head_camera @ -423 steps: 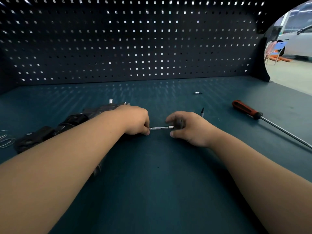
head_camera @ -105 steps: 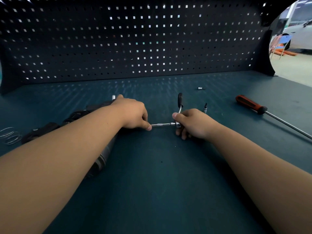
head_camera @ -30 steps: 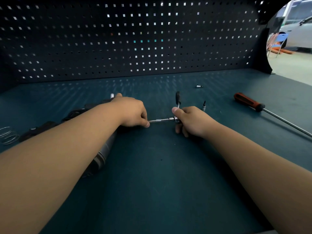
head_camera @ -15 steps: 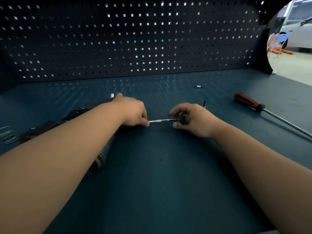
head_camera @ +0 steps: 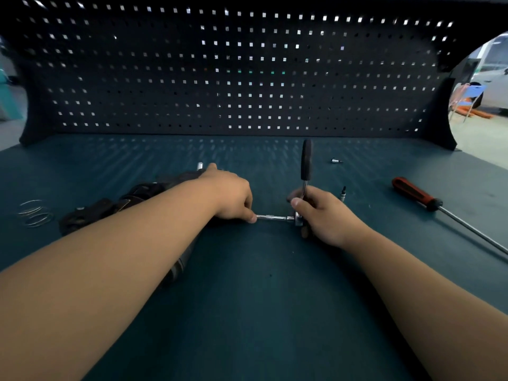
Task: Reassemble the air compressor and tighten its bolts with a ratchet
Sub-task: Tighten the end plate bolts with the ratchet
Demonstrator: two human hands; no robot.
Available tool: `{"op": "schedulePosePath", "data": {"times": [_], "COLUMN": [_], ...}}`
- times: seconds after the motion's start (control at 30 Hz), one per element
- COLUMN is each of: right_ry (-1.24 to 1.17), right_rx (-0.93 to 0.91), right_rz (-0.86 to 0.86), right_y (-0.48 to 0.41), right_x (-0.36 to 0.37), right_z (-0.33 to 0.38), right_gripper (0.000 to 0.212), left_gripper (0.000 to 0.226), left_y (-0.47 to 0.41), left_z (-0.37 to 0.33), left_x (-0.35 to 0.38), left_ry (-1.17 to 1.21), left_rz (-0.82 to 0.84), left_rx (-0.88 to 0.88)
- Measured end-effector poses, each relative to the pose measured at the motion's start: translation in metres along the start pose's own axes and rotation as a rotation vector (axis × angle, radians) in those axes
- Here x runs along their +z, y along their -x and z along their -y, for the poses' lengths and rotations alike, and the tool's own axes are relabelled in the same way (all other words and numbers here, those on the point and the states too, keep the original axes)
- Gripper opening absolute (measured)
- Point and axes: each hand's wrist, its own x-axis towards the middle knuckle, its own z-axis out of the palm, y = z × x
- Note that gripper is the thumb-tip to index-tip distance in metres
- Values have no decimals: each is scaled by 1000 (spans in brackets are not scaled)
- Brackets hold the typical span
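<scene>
The dark air compressor (head_camera: pixel 132 200) lies on the teal bench, mostly hidden under my left forearm. My left hand (head_camera: pixel 232 196) grips its right end, fingertips at the inner end of a thin steel extension bar (head_camera: pixel 275 217). The bar runs right to the ratchet (head_camera: pixel 305 166), whose black handle stands up and away from me. My right hand (head_camera: pixel 321 213) holds the ratchet low on its shank, near the head.
A red-handled screwdriver (head_camera: pixel 415 194) with a long shaft lies at the right. A small bit (head_camera: pixel 343 192) stands beside my right hand and a socket (head_camera: pixel 336 161) lies further back. A wire spring (head_camera: pixel 35 213) sits at the far left. A pegboard (head_camera: pixel 247 72) walls the back.
The ratchet handle has swung from lying low under my right hand half a second ago to pointing up and away. My left hand has stayed on the compressor.
</scene>
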Motion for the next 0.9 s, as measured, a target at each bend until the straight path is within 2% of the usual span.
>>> {"op": "schedulePosePath", "data": {"times": [0.07, 0.2, 0.27, 0.4, 0.53, 0.7, 0.77, 0.83, 0.9], "right_ry": [17, 212, 170, -93, -35, -119, -183, -230, -278], "right_rx": [-76, -258, -201, 32, 93, 142, 164, 178, 197], "right_rz": [-16, 2, -21, -16, 12, -4, -17, -14, -12], "right_y": [0, 2, 2, 2, 2, -1, -2, -1, 0], "right_x": [-2, -9, -9, -5, -4, 0, 0, 0, 0], "right_z": [0, -1, -1, 4, 4, 0, -1, 0, 1], "right_gripper": [3, 21, 21, 6, 24, 25, 25, 24, 24], "left_gripper": [35, 35, 33, 33, 35, 32, 40, 48, 43], "left_y": [-1, -4, -4, -1, 1, 0, 2, 4, 4], "left_z": [1, 2, 1, 0, -1, 0, -2, -1, 3], "left_x": [0, 2, 2, 1, 0, 0, -1, -4, -6], "left_ry": [2, 30, 34, 39, 35, 32, 39, 206, 538], "left_rz": [10, -10, -14, -22, -30, -16, -15, -71, -200], "left_rx": [-6, -19, -31, -42, -20, -25, -33, -75, -135]}}
